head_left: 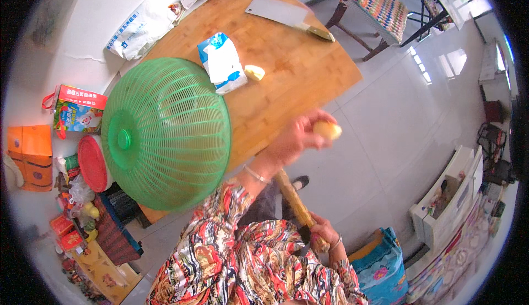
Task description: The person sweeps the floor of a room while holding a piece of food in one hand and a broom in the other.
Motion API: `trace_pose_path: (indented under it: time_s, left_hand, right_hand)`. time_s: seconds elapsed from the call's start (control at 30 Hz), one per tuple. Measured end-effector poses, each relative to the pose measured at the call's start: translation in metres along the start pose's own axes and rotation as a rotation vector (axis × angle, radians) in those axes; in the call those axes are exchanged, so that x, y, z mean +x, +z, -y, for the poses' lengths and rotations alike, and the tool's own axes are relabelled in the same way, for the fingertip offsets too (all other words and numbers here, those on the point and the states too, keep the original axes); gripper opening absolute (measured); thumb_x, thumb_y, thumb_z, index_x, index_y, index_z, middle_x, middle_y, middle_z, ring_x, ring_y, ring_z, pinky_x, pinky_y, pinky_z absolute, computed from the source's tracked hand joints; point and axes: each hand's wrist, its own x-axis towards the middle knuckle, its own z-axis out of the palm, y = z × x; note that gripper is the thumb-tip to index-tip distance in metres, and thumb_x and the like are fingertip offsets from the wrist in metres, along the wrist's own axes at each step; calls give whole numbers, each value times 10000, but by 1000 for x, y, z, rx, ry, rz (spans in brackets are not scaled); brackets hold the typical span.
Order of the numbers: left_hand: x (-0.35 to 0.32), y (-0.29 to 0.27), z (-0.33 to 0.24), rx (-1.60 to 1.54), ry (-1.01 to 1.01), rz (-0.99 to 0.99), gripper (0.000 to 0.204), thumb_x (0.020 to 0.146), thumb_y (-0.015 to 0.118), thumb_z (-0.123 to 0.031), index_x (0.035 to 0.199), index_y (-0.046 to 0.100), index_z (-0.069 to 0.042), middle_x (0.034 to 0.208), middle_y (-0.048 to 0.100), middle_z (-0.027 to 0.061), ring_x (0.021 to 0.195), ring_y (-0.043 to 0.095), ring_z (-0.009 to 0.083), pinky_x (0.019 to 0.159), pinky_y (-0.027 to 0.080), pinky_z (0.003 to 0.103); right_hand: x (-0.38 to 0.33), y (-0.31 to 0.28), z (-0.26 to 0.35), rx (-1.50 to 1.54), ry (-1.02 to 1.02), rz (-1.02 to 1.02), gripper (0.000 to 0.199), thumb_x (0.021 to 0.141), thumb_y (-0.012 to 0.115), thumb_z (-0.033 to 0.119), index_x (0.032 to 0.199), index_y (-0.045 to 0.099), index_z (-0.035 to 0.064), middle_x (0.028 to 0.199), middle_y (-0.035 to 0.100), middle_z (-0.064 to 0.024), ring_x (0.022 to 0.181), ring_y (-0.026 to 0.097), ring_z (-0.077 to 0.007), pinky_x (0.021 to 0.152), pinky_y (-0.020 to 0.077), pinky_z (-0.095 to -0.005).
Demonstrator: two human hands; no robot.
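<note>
Two hands occupied: our left hand [295,137] pinches a potato [327,130]; our right hand [322,233] grips a stick [295,203]. Loosely pinched past the desk [308,68] edge, the potato may drop.

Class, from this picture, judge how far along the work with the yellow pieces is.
Done: one pale yellow piece lies on the wooden table beside the blue-and-white packet. In hand: the left hand holds a second yellowish piece; the right hand grips a wooden stick. Left: the cleaver lies untouched, so cutting seems unstarted.
</note>
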Motion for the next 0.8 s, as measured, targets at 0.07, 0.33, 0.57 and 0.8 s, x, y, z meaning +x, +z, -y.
trace_pose_path:
  time_s: [0.07,0.33,0.57,0.8]
  left_hand:
    - [-22,29,-4,-11,-3,206,409,721,720,-24,1099,562,-18,1003,576,33,895,568,100,800,474,248]
    - [-55,135,-46,-163,217,998,397,784,756,-208,1052,568,17,983,557,183,902,569,318,874,450,448]
    - [-55,258,35,-440,568,969,338,836,692,-202,1021,599,65,983,585,257,764,617,289,598,543,307]
    - [16,339,131,-316,291,1022,145,838,574,52,967,579,117,1007,574,285,731,600,337,573,498,335]
  right_hand:
    - [23,-20,-14,37,-4,73,651,691,572,-8,1328,442,-52,1086,584,-61,854,555,-142,726,466,-244]
    - [-3,-111,-21,401,-15,50,613,770,565,-30,1357,387,-16,935,639,-164,666,641,-240,593,557,-353]
    - [-77,-182,-24,372,-22,-150,646,739,544,-59,1362,389,13,854,603,-106,587,579,-177,503,491,-297]
    - [-48,-339,-70,-91,-164,-91,644,713,649,63,1321,448,-4,887,613,-76,716,580,-129,615,490,-270]
